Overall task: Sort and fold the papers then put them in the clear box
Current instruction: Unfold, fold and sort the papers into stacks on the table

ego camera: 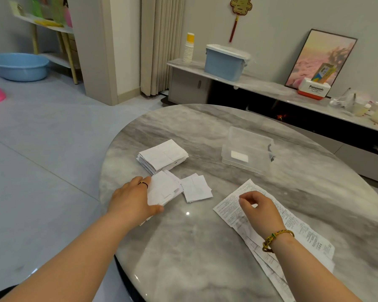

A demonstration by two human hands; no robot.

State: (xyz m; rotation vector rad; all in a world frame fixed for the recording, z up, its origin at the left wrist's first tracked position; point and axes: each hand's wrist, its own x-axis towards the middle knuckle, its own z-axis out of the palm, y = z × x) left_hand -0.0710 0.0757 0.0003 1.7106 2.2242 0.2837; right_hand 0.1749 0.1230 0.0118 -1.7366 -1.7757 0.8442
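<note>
A broad strip of bare marble table (205,247) is lying open between the two hands, running from the near edge up to the near wall of the clear box (247,149). The left hand (132,199) is covering a folded pile (164,189) by the left rim, with a small folded pile (196,188) just beside it and a taller stack (163,155) sitting behind. Together they are crowding the left side. The right hand (260,210) and the long printed sheets (303,232) under it are taking up the right.
</note>
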